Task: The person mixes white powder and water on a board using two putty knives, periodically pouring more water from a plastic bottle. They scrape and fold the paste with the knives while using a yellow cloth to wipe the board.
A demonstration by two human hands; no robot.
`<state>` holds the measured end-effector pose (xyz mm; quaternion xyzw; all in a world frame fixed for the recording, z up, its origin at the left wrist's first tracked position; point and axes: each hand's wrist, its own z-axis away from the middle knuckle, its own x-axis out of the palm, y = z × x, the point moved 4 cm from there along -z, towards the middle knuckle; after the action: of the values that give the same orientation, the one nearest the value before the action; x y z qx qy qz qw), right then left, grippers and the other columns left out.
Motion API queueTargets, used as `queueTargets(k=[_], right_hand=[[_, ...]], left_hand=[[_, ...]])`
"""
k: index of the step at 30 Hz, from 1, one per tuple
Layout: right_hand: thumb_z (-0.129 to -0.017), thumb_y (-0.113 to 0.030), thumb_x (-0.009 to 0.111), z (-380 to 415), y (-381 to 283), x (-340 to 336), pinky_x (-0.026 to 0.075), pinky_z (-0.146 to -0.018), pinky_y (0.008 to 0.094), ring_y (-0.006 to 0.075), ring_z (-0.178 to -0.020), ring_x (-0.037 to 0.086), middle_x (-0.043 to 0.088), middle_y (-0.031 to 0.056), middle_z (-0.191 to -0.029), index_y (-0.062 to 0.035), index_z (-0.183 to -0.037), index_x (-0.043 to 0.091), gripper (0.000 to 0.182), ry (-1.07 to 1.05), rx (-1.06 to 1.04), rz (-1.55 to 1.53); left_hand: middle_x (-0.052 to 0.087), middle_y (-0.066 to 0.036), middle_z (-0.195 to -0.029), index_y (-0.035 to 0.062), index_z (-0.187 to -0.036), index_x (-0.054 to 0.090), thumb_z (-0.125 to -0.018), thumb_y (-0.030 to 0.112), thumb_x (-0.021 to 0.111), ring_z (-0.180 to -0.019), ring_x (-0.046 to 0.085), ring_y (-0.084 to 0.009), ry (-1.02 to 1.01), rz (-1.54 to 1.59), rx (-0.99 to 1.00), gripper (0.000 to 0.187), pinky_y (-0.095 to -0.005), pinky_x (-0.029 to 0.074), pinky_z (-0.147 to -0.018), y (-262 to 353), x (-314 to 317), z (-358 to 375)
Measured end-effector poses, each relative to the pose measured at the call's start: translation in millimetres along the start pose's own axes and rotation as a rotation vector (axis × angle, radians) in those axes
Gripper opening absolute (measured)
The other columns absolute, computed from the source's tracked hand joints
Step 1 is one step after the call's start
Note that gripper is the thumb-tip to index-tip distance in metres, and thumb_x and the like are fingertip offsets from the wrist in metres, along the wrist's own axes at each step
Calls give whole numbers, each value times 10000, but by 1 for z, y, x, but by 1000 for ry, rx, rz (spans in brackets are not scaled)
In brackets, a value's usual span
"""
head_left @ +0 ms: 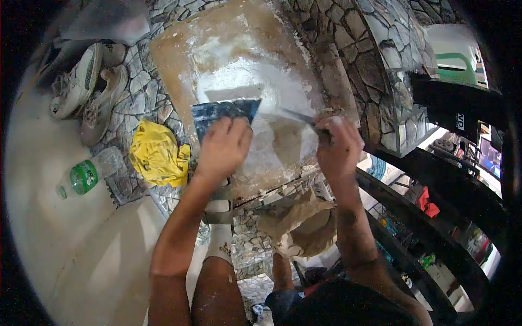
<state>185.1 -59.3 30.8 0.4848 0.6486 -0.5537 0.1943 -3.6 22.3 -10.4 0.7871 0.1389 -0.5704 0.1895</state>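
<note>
A wide, dark blue scraper blade (224,112) with pale smears is gripped in my left hand (224,149), its straight edge pointing away from me. Closed around the handle of a narrow, thin-bladed tool (298,116) is my right hand (340,146), with the blade pointing left toward the scraper. Both hands are over a brown board (174,65) coated with white, powdery or pasty material (283,84). Whether either blade touches the board is unclear.
Left of the board are a yellow bag (157,155), a plastic bottle (84,176) lying down and a pair of shoes (81,81). An open brown paper bag (304,225) is near my legs. Dark railings (424,217) run along the right.
</note>
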Motion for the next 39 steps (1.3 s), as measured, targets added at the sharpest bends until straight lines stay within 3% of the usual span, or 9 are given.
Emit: queueTargets(k=[2, 5, 6, 10, 17, 21, 22, 24, 39], right_hand=[[-649, 129, 572, -6, -1, -5, 476, -664, 353, 281, -737, 603, 651, 89, -823, -45, -820, 603, 246, 56, 23, -14], [-647, 116, 581, -4, -25, 0, 481, -659, 351, 282, -754, 601, 657, 85, -857, -55, -869, 627, 284, -124, -124, 3], [-654, 100, 585, -3, -32, 5, 488, -657, 365, 285, -766, 595, 659, 78, -892, -66, -910, 639, 310, -207, -162, 58], [-645, 75, 592, -9, -27, 32, 494, -669, 386, 289, -760, 581, 646, 75, -900, -78, -946, 642, 342, -213, -250, 17], [-666, 61, 601, -15, -25, 18, 487, -678, 391, 285, -809, 587, 650, 78, -898, -108, -959, 685, 349, -247, -109, 100], [-663, 39, 608, -11, -40, 30, 489, -674, 400, 276, -802, 584, 651, 72, -878, -98, -942, 684, 320, -312, -206, 53], [-692, -89, 580, -13, -35, 40, 486, -775, 423, 320, -884, 576, 641, 121, -880, -88, -972, 658, 290, -404, -168, 125], [-694, -90, 578, -27, -24, 52, 490, -764, 422, 330, -866, 581, 642, 130, -867, -76, -958, 658, 277, -450, -156, 156], [-725, -86, 544, -38, -21, 51, 488, -759, 439, 330, -827, 602, 645, 137, -843, -72, -879, 683, 208, -450, -77, 146]], left_hand=[[487, -55, -814, 46, -784, 565, -707, 137, 592, -747, 500, -212, -44, -6, 65, 122, -318, 452, -650, 16, 8, 4], [492, -63, -796, 29, -752, 565, -702, 127, 589, -715, 503, -208, 75, 99, 34, 113, -323, 446, -640, 25, 8, 2], [497, -69, -778, 4, -734, 576, -702, 121, 589, -693, 508, -204, 94, 41, 155, 122, -323, 449, -644, 27, 0, -1], [508, -67, -788, 1, -733, 602, -688, 113, 589, -716, 518, -202, 129, 54, 180, 122, -322, 456, -656, 30, -4, -7], [529, -64, -801, 29, -705, 613, -660, 139, 588, -743, 518, -203, 53, 60, 293, 121, -336, 454, -664, 32, 12, -8], [535, -67, -805, 39, -682, 606, -646, 153, 588, -760, 513, -209, 121, 172, 259, 122, -344, 448, -665, 36, 14, -13], [535, -66, -806, 40, -684, 608, -647, 151, 586, -761, 513, -208, 76, 134, 283, 119, -343, 446, -671, 38, 16, -11], [536, -65, -808, 43, -688, 610, -649, 147, 584, -762, 515, -206, -12, 61, 330, 115, -340, 444, -683, 42, 18, -7], [522, -38, -732, 56, -623, 600, -634, 157, 576, -726, 523, -184, 142, 66, 352, 105, -313, 436, -678, 46, 10, -5]])
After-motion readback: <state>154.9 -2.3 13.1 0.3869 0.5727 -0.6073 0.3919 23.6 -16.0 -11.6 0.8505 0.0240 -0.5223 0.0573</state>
